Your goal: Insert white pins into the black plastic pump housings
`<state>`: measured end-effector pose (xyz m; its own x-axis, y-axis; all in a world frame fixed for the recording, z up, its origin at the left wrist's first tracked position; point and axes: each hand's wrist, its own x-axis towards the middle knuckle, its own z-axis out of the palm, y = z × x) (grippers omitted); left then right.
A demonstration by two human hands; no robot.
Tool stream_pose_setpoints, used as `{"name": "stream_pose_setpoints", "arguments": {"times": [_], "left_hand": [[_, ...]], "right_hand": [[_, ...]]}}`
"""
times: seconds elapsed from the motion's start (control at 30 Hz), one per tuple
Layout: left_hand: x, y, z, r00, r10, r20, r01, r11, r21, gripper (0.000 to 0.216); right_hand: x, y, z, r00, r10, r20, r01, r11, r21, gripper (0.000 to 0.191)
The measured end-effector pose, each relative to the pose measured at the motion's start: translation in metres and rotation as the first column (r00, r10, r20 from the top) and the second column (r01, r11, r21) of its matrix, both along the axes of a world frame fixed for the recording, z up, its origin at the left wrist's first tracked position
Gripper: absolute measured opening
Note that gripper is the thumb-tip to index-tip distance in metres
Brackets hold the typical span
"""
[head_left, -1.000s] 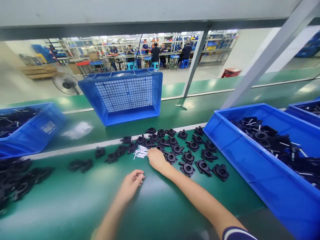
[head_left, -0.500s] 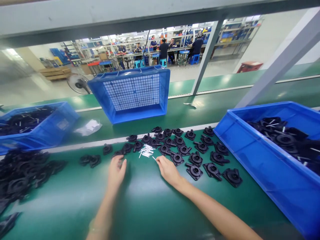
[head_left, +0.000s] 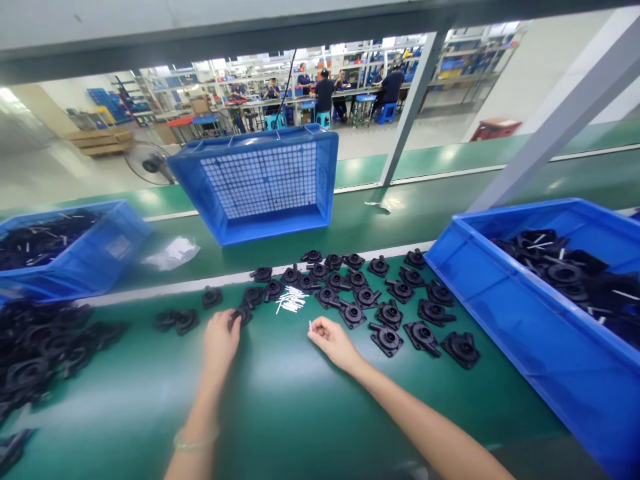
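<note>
My left hand (head_left: 223,335) has its fingers closed on a black plastic pump housing (head_left: 243,315) at the left end of the spread-out parts. Between the thumb and fingertips of my right hand (head_left: 331,340) is a thin white pin (head_left: 310,325), pointing up. A small heap of white pins (head_left: 291,299) lies on the green work surface (head_left: 280,407), a little beyond and between both hands. Many more black housings (head_left: 389,339) with round hubs and short spouts lie in loose rows to the right of the heap.
On the right stands a blue bin (head_left: 510,313) of black parts with white pins; another blue bin (head_left: 100,267) is at the left. A blue crate (head_left: 270,230) tilts at the back. Black parts (head_left: 35,353) pile at left, near a plastic bag (head_left: 175,252). People sit far behind.
My left hand has moved slightly left and closed on a black pump housing. My right hand has drawn back from the heap, the white pin now turned upright. The view shifted slightly.
</note>
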<state>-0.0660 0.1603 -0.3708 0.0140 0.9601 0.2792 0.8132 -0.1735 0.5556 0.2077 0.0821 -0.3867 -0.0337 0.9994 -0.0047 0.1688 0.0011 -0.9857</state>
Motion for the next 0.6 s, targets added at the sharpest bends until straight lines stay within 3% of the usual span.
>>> {"name": "stream_pose_setpoints", "arguments": {"times": [0.23,0.3,0.37,0.43,0.5,0.6], "left_hand": [[0.011,-0.014,0.013,0.935,0.001,0.356,0.054,0.988,-0.144,0.036],[0.023,-0.021,0.018,0.843,-0.002,0.539,0.148,0.962,-0.229,0.038],[0.036,-0.03,0.023,0.691,0.044,0.722,0.277,0.906,-0.321,0.037],[0.051,-0.039,0.025,0.51,0.152,0.847,0.422,0.813,-0.4,0.035],[0.063,-0.046,0.025,0.38,0.258,0.888,0.544,0.714,-0.44,0.031],[0.074,-0.053,0.023,0.325,0.322,0.889,0.614,0.643,-0.457,0.027]], "right_hand": [[-0.001,-0.001,0.005,0.99,0.026,-0.135,-0.033,0.998,-0.054,0.022],[-0.003,-0.004,0.009,0.987,0.049,-0.15,-0.058,0.997,-0.057,0.022],[-0.005,-0.007,0.013,0.986,0.075,-0.15,-0.084,0.995,-0.059,0.023],[-0.006,-0.01,0.017,0.985,0.1,-0.142,-0.11,0.992,-0.063,0.025],[-0.008,-0.013,0.02,0.984,0.123,-0.131,-0.133,0.989,-0.069,0.026],[-0.009,-0.016,0.023,0.983,0.145,-0.112,-0.154,0.985,-0.078,0.026]]}}
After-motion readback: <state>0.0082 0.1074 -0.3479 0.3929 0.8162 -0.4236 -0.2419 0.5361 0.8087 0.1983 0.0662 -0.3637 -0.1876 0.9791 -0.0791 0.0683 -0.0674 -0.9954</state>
